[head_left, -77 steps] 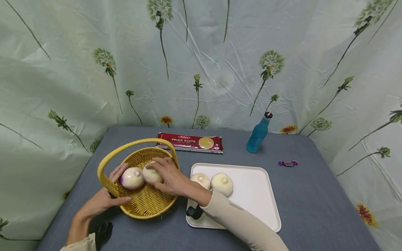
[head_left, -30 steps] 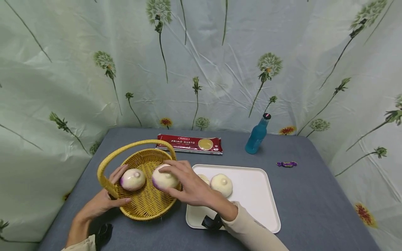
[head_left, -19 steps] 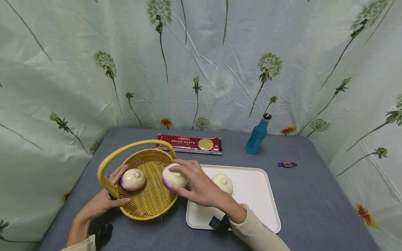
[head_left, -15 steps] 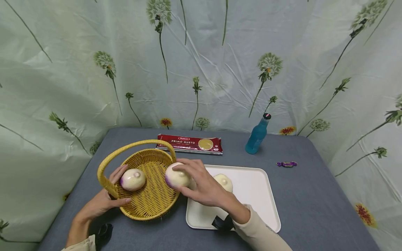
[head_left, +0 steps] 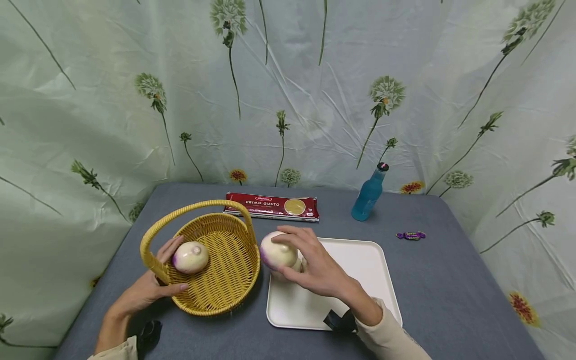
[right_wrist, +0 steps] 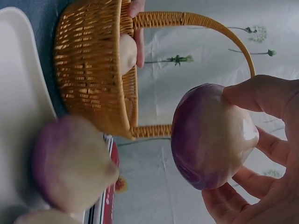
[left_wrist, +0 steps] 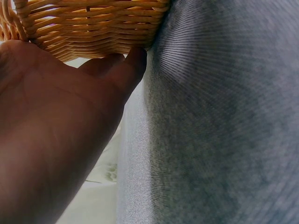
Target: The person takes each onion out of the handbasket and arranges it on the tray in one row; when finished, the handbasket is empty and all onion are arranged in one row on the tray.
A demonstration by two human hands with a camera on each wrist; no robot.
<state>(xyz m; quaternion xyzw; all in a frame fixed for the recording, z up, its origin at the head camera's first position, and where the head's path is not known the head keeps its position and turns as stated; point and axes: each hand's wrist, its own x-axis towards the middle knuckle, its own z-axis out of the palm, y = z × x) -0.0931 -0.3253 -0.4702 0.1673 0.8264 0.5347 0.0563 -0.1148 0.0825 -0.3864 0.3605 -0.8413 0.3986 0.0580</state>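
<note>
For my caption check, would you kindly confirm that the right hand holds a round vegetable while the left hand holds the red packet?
Not quite: the left hand holds the yellow basket, not the red packet, as the head view shows. The rest is right.

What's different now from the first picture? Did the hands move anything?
The right hand lifted the turnip it was gripping out of the basket and carried it to the right, toward the white tray. It hasn't let go. The left hand still holds the basket, with the other turnip inside. The blue bottle, red packet and purple candy stayed put.
</note>
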